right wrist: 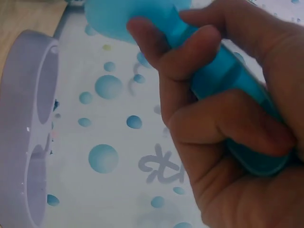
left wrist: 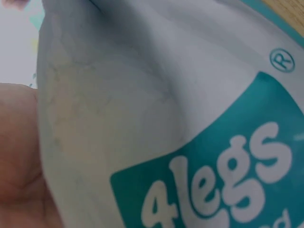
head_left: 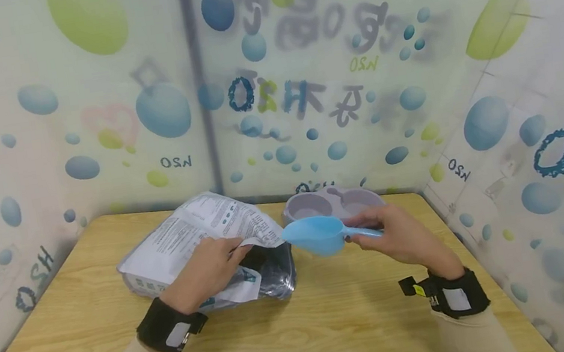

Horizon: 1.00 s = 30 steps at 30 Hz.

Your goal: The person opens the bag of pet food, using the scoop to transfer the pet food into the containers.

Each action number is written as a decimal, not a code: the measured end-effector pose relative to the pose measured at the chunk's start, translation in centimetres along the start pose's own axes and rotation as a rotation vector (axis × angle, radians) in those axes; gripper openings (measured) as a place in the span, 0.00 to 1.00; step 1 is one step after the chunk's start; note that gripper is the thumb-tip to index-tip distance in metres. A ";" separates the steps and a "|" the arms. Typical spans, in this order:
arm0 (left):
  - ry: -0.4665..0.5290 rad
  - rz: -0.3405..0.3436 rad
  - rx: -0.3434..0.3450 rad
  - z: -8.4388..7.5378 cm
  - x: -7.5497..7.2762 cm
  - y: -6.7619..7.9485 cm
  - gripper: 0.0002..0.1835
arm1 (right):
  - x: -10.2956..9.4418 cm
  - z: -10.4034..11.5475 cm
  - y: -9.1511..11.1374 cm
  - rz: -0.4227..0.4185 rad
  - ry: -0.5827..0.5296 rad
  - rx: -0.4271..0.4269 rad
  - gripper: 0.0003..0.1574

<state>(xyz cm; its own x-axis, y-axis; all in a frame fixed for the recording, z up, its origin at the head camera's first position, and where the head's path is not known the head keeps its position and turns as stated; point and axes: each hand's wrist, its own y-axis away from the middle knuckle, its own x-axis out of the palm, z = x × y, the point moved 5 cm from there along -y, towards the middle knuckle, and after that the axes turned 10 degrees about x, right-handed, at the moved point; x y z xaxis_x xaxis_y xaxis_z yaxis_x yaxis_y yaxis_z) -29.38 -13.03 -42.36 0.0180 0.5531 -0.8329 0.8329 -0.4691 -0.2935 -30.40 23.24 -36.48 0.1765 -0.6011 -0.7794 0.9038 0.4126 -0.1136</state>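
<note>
A white printed bag (head_left: 172,247) lies on its side at the left of the table, its mouth turned right, with dark, shiny plastic showing at the opening. My left hand (head_left: 209,272) pinches the upper edge of that mouth and lifts it. Teal "4legs" lettering on the bag (left wrist: 204,185) fills the left wrist view. In my right hand (head_left: 400,231) is a light blue scoop (head_left: 318,234), held by its handle, the bowl pointing left close to the bag's mouth. The right wrist view shows fingers curled round the scoop's handle (right wrist: 218,78). The bag's contents are hidden.
A grey-purple double bowl (head_left: 337,205) stands at the back of the wooden table (head_left: 307,342), behind the scoop and right hand. Walls with blue and green bubble prints (head_left: 163,111) enclose the table at the back and both sides.
</note>
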 end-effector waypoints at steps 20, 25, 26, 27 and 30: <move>-0.025 -0.059 -0.037 0.4 0.6 0.2 0.22 | 5.4 3.5 -0.3 0.155 0.118 -0.077 0.08; -0.027 -0.060 -0.038 0.4 0.7 0.0 0.27 | 7.9 5.1 -0.7 0.070 0.175 -0.087 0.02; -0.033 -0.054 -0.034 0.4 0.7 0.0 0.28 | 8.2 5.2 -0.8 0.061 0.174 -0.075 0.02; -0.037 -0.047 -0.030 0.4 0.8 0.0 0.27 | 8.6 5.4 -0.8 0.056 0.169 -0.056 0.03; -0.053 -0.019 -0.007 0.2 0.8 -0.1 0.23 | 9.2 5.6 -0.9 0.037 0.165 0.008 0.04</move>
<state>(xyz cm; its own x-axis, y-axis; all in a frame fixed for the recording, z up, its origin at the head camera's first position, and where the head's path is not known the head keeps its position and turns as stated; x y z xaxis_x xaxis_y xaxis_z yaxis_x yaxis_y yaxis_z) -29.55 -12.72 -43.10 -0.0266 0.5247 -0.8508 0.8365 -0.4544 -0.3064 -27.41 13.47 -40.13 0.1439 -0.4646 -0.8738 0.9012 0.4262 -0.0783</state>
